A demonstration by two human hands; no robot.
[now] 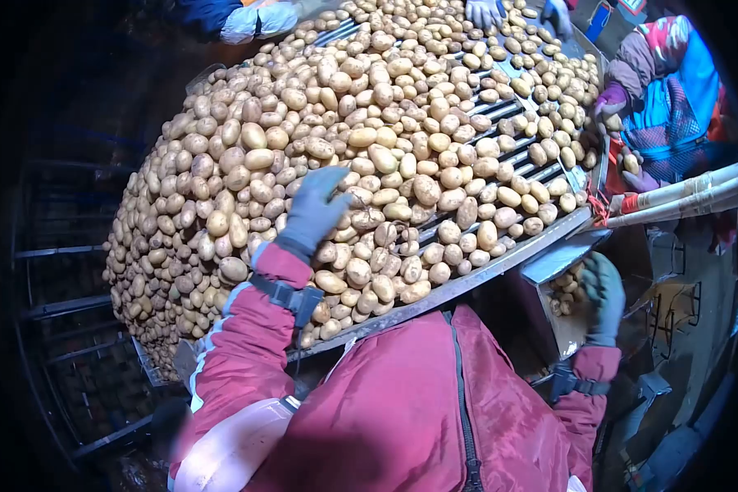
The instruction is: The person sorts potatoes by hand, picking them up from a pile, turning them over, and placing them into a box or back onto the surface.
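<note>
My left hand point(313, 211), in a grey glove, rests over the big heap of potatoes point(254, 135), thumb apart from the fingers. No potato shows in its grasp. At the right, below the table's edge, my right hand point(603, 297) is at the side of a cardboard box point(559, 264). Its gloved fingers are loosely bent and apart, next to the potatoes point(562, 297) inside the box, and nothing visible is held in them. Dark rollers point(508, 143) show between the potatoes on the right part of the table.
A metal rim point(500, 266) bounds the table in front of me. On the right, a co-worker in blue point(676, 111) handles potatoes near wrapped poles point(685, 197). Other workers' gloved hands point(485, 11) reach in at the far side. Metal racks point(66, 307) stand left.
</note>
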